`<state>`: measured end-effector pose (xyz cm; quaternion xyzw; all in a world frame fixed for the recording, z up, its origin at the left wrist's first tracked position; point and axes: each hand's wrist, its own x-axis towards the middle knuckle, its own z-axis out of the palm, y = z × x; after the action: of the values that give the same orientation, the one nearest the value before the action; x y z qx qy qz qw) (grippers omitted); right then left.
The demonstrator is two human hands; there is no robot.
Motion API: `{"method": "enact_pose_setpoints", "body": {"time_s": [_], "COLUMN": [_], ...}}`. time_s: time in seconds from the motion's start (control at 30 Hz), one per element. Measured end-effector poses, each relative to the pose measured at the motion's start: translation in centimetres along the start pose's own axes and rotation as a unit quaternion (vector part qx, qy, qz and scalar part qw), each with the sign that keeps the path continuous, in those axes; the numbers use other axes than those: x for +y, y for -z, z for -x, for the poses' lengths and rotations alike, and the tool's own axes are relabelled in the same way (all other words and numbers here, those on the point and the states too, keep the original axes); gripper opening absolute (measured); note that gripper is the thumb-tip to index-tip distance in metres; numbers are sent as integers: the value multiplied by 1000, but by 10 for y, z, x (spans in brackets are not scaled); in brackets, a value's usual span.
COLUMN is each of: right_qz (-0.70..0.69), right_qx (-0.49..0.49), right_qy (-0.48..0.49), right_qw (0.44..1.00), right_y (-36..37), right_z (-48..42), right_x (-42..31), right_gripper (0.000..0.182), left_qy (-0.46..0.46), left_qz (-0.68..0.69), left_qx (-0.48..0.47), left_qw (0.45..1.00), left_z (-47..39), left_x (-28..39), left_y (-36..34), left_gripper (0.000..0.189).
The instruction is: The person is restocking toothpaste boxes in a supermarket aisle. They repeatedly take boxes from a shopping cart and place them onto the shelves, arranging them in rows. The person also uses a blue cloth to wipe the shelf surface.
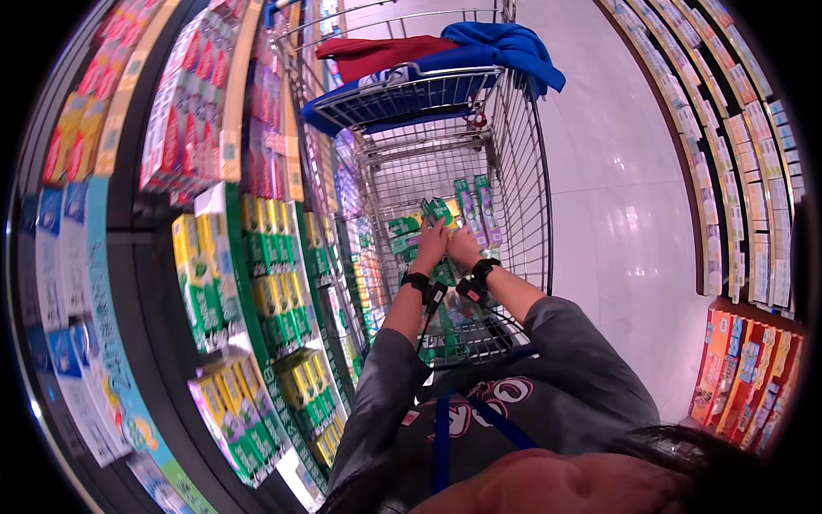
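Note:
Both my hands reach down into a metal wire shopping cart [541,212]. My left hand [431,245] and my right hand [463,247] are close together, fingers around a small bunch of green-and-yellow toothpaste cartons [442,211]. How many cartons are in each hand is hard to tell. Just right of them, two green-and-purple cartons [472,205] lie lengthwise in the cart. More green cartons [403,226] lie to the left of my hands. Partly hidden beneath my wrists are further packages [449,321]. A black band with a cable sits on each wrist.
Shelves at left hold green-and-yellow toothpaste boxes [273,241] and red-and-white cartons [192,115]. Blue and red cloth [501,48] drapes over the cart's far seat. Across the pale floor [610,238] stand more stocked shelves [738,141] and an orange display of packages [738,379].

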<state>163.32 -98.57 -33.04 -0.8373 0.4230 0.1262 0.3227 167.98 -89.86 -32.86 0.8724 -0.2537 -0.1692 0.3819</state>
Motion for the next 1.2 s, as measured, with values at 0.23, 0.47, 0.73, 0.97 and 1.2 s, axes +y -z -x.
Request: {"method": "enact_pose_setpoints", "body": {"time_s": [0.23, 0.47, 0.73, 0.97, 1.2], "right_qz": [35, -68, -42, 19, 95], "right_qx": [15, -3, -58, -71, 76], "right_qy": [61, 145, 220, 233, 256], "right_qw": [997, 987, 973, 970, 959], "right_y": [7, 9, 48, 85, 92], "right_z": [-33, -32, 27, 135, 236], "right_x": [-8, 11, 18, 47, 82], "right_gripper": [59, 37, 29, 43, 31], "left_qy": [95, 89, -31, -53, 48], "left_qz": [237, 245, 11, -127, -170], "left_qx": [-54, -131, -114, 6, 87], "left_qw": [965, 956, 993, 990, 980], "left_z": [-49, -42, 20, 155, 249], "left_x": [-80, -41, 33, 90, 80], "left_y": [-72, -50, 42, 101, 97], "left_gripper": [49, 47, 43, 40, 45]}}
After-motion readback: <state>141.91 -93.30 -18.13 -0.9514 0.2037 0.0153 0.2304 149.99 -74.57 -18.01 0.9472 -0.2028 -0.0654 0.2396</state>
